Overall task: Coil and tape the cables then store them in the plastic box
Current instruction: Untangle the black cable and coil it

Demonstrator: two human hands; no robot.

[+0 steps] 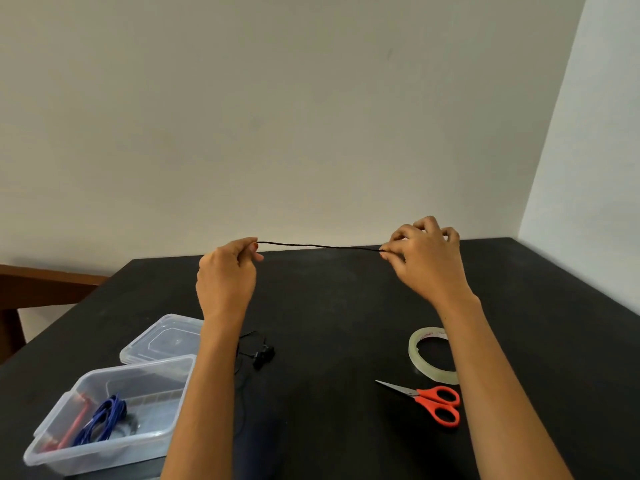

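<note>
A thin black cable (pixel 318 246) is stretched nearly straight between my two hands above the black table (pixel 329 306). My left hand (pixel 227 275) pinches one end, my right hand (pixel 424 259) pinches the other. The rest of the cable, with small earbuds (pixel 263 355), trails on the table beside my left forearm. The clear plastic box (pixel 138 372) stands at the front left and holds a coiled blue cable (pixel 104 419) and a red cable (pixel 74 426). A roll of clear tape (pixel 420 358) lies under my right forearm.
The box's clear lid (pixel 162 337) lies just behind the box. Red-handled scissors (pixel 429 401) lie in front of the tape roll, blades pointing left. A wooden piece of furniture (pixel 41 285) stands left of the table, and walls close in behind and at the right.
</note>
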